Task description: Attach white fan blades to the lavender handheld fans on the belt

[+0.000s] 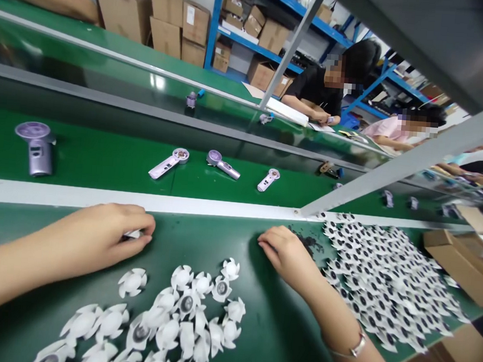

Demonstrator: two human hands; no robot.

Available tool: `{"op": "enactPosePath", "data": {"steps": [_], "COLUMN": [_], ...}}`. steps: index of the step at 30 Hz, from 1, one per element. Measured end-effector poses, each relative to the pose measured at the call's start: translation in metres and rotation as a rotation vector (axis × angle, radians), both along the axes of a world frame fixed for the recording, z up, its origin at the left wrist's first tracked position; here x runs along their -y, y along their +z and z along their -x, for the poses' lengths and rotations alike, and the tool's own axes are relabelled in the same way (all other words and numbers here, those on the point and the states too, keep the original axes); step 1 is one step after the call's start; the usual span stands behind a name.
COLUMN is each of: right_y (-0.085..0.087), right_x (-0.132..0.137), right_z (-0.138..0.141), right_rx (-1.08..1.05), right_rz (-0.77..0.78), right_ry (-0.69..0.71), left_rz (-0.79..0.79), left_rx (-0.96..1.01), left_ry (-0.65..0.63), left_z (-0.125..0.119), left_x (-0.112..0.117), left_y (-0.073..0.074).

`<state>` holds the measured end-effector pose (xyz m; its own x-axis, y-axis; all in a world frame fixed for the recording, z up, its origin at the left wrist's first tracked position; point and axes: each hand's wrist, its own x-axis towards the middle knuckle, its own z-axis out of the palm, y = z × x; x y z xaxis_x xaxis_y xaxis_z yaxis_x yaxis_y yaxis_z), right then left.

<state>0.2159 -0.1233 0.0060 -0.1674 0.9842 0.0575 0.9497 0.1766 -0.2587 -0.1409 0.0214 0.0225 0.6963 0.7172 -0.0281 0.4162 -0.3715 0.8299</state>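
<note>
My left hand (107,236) rests on the green table near the white strip, its fingers pinched round a small white fan blade (134,233). My right hand (282,253) lies knuckles-up to the right, fingers curled under; whether anything is in it is hidden. Below and between my hands lies a loose cluster of white fan impellers (180,321). A much larger heap of the same impellers (388,282) spreads to the right of my right hand. A bracelet (351,348) sits on my right wrist.
Beyond the white strip (181,204), a green conveyor carries several hand-held fans: a purple one (37,148) at left and three white or purple ones (221,165) in the middle. Cardboard boxes (465,260) stand at right. A slanted metal post (393,168) rises from the strip. Other people work across the belt.
</note>
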Motion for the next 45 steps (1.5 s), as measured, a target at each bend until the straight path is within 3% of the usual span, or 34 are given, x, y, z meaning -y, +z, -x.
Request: {"op": "enactPosePath", "data": {"steps": [3,5,9,13,17,19,21,23,26,30,35,45], "right_y": [0.004,0.005,0.009,0.026,0.056,0.066,0.069,0.067,0.063,0.065,0.069,0.070], "right_x": [-0.006,-0.009,-0.018,-0.029,-0.039,-0.043,-0.048,-0.052,-0.055,-0.054,-0.053,-0.046], "right_z": [0.004,0.006,0.011,0.040,0.110,0.144,0.165,0.172,0.168,0.163,0.164,0.165], "right_rx": [0.039,0.071,0.099,0.011,-0.381,-0.645,-0.775,-0.809,-0.815,-0.767,-0.685,-0.656], "right_rz": [0.030,0.045,0.054,0.027,-0.034,-0.028,-0.028,-0.046,-0.080,-0.139,-0.269,-0.294], "right_ry": [0.058,0.077,0.049,0.013,0.011,0.052,0.074,0.050,0.027,0.052,0.113,0.177], "left_rz": [-0.327,-0.289,0.043,0.414,0.558,0.730,0.914,0.988,0.906,0.783,0.813,0.836], "left_rx": [-0.194,-0.251,-0.297,-0.086,0.107,0.271,0.412,0.481,0.523,0.553,0.615,0.692], "left_ry": [-0.026,-0.008,0.035,0.142,0.165,0.149,0.105,0.054,0.013,0.047,0.120,0.153], "left_z": [0.003,0.004,0.005,-0.001,-0.009,-0.011,-0.009,-0.007,-0.004,-0.006,-0.009,-0.011], "left_x": [-0.002,-0.004,-0.002,0.009,0.024,0.031,0.036,0.040,0.042,0.043,0.042,0.041], "left_y": [-0.005,0.000,0.024,0.037,0.036,0.039,0.045,0.054,0.060,0.056,0.052,0.047]}}
